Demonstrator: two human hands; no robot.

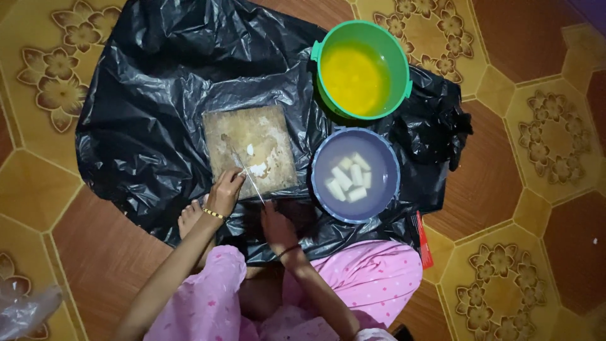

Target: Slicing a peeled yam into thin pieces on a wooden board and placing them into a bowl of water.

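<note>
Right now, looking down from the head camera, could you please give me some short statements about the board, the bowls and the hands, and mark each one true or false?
1. The wooden cutting board lies on a black plastic sheet. True.
2. The green bowl holds white pieces. False: it holds yellow liquid; the white pieces lie in water in the blue-grey bowl.
3. The right hand holds a knife whose blade reaches over the board. True.
4. The left hand rests in the blue-grey bowl. False: it is at the board's near edge.
5. The board is bare. False: small white bits lie on it.
</note>
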